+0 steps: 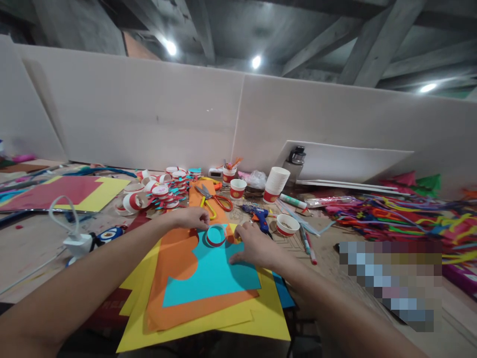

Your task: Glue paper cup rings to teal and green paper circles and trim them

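My left hand [194, 217] and my right hand [255, 244] rest on a stack of coloured paper, on either side of a red and white paper ring [216, 235]. The left fingertips pinch at the ring's left edge; the right fingers curl by its right edge and press down on the paper. The ring stands on a blue sheet [212, 276], which lies over orange paper [179, 283] and yellow paper [246, 323]. Just beyond the hands lie scissors with red and yellow handles [213, 198].
A heap of finished red and white rings [160, 191] lies at the back left. Paper cups [276, 184], a cut cup [287, 224], a blue glue gun [261, 216], pens [307, 243], a bottle [295, 161] and pipe cleaners [402, 219] crowd the right. A white charger [76, 243] sits left.
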A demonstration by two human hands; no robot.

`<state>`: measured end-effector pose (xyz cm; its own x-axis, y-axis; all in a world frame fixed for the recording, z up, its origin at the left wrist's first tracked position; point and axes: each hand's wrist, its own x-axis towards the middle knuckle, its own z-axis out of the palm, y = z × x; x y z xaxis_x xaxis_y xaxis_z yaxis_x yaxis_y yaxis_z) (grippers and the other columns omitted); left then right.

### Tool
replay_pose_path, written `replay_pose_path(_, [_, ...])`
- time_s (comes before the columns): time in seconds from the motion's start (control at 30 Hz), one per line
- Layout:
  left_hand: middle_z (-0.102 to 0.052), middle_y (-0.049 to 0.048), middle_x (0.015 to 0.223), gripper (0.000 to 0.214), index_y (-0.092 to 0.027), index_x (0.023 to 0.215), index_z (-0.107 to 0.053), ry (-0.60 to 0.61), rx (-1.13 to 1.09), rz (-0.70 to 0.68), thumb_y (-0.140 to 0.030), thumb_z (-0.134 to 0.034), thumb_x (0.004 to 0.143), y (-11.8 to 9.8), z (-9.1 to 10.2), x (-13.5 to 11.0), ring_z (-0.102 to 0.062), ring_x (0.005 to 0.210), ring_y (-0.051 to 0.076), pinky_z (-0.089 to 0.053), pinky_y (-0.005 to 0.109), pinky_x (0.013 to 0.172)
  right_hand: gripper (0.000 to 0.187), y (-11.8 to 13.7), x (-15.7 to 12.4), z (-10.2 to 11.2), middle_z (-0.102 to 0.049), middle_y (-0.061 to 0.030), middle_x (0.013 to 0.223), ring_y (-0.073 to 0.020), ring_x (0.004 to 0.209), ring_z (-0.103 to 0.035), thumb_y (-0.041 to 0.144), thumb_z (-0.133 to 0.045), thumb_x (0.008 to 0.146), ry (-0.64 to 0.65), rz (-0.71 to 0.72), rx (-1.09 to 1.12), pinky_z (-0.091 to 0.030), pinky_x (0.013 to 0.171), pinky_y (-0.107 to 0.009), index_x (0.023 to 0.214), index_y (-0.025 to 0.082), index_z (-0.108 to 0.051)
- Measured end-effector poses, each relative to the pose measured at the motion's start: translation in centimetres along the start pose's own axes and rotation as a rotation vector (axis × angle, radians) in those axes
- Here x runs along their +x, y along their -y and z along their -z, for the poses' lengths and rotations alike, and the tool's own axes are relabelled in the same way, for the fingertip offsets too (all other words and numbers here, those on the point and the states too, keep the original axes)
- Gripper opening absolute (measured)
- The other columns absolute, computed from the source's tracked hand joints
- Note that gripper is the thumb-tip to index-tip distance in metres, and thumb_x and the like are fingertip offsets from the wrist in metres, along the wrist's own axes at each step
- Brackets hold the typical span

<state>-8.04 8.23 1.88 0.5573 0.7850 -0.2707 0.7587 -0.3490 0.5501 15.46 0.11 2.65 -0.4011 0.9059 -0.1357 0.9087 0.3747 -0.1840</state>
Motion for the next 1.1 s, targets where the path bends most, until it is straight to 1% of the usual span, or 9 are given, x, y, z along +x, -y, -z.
replay_pose_path(0.1, [-0.062,0.0008,0.074,0.020,-0.016,0.079,-0.063,-0.065,-0.075,-0.018,-0.032,-0.059,0.068,0.8,-0.2,-0.1,-0.053,0.063,0.011,-0.036,0.020,0.052,0.057,0.5,-0.5,0.4,-0.054,-0.0154,0.115,-0.0327,0.110,-0.047,0.054,-0.071,0.069,-0.011,-0.032,0.063,-0.040,0.086,-0.039,0.109,0.015,-0.058])
replay_pose_path(0.17, [-0.059,-0.0007,0.067,0.017,-0.015,0.076,-0.062,-0.040,-0.169,0.017,-0.030,-0.059,0.068,1.3,-0.3,-0.4,-0.051,0.057,0.010,-0.036,0.020,0.049,0.056,0.7,-0.9,0.7,-0.053,-0.0171,0.119,-0.0334,0.115,-0.046,0.050,-0.069,0.073,-0.016,-0.066,0.095,-0.039,0.090,-0.041,0.115,0.014,-0.058])
replay_pose_path(0.3, [-0.053,-0.0031,0.052,0.013,-0.015,0.070,-0.057,0.095,-0.363,0.125,-0.028,-0.059,0.066,2.0,-0.4,-1.2,-0.049,0.042,0.010,-0.037,0.021,0.043,0.075,0.5,-1.0,0.4,-0.049,-0.0178,0.130,-0.0318,0.120,-0.047,0.039,-0.072,0.074,-0.104,-0.074,0.225,-0.039,0.094,-0.039,0.138,0.017,-0.041])
replay_pose_path(0.4, [-0.054,-0.0031,0.049,0.012,-0.015,0.067,-0.055,0.118,-0.419,0.166,-0.026,-0.060,0.065,1.8,-0.3,-1.9,-0.047,0.038,0.009,-0.037,0.020,0.041,0.083,-0.4,0.1,0.3,-0.057,-0.0129,0.126,-0.0275,0.114,-0.055,0.029,-0.072,0.073,-0.176,-0.057,0.353,-0.043,0.089,-0.034,0.144,0.022,-0.030])
replay_pose_path(0.53, [-0.058,-0.0012,0.048,0.013,-0.014,0.065,-0.056,0.155,-0.488,0.247,-0.025,-0.063,0.065,1.3,-0.1,-2.8,-0.051,0.039,0.010,-0.039,0.020,0.042,0.058,-1.4,3.2,1.3,-0.063,-0.0099,0.119,-0.0248,0.110,-0.059,0.022,-0.070,0.074,-0.191,-0.020,0.313,-0.045,0.084,-0.030,0.129,0.020,-0.051])
replay_pose_path(0.67, [-0.065,0.0051,0.056,0.025,-0.012,0.062,-0.062,0.300,-0.350,0.178,-0.036,-0.063,0.070,1.4,0.2,-3.4,-0.054,0.041,0.010,-0.037,0.020,0.042,0.046,-1.5,6.9,2.0,-0.066,-0.0098,0.116,-0.0217,0.106,-0.060,0.011,-0.065,0.073,-0.123,0.210,0.145,-0.044,0.087,-0.028,0.119,0.015,-0.060])
replay_pose_path(0.83, [-0.067,0.0063,0.058,0.034,-0.013,0.057,-0.064,0.367,-0.236,0.136,-0.044,-0.064,0.072,1.3,0.4,-3.8,-0.054,0.041,0.009,-0.034,0.020,0.042,0.048,-1.0,9.6,1.1,-0.067,-0.0072,0.113,-0.0229,0.105,-0.060,0.010,-0.067,0.070,-0.053,0.293,0.086,-0.044,0.088,-0.030,0.116,0.020,-0.063])
replay_pose_path(1.0, [-0.067,0.0054,0.059,0.032,-0.015,0.061,-0.065,0.392,-0.183,0.164,-0.045,-0.065,0.070,0.7,0.6,-4.0,-0.056,0.044,0.010,-0.033,0.020,0.043,0.047,-0.5,8.8,0.3,-0.060,-0.0131,0.120,-0.0260,0.111,-0.054,0.016,-0.067,0.075,-0.087,0.239,0.063,-0.041,0.092,-0.036,0.122,0.017,-0.059])
replay_pose_path(1.1, [-0.066,0.0047,0.058,0.028,-0.014,0.061,-0.063,0.325,-0.133,0.148,-0.041,-0.063,0.071,0.8,1.2,-3.8,-0.056,0.047,0.011,-0.034,0.020,0.045,0.044,0.2,7.2,0.4,-0.054,-0.0158,0.125,-0.0294,0.119,-0.046,0.023,-0.066,0.080,-0.244,0.206,0.064,-0.037,0.097,-0.043,0.122,0.015,-0.058])
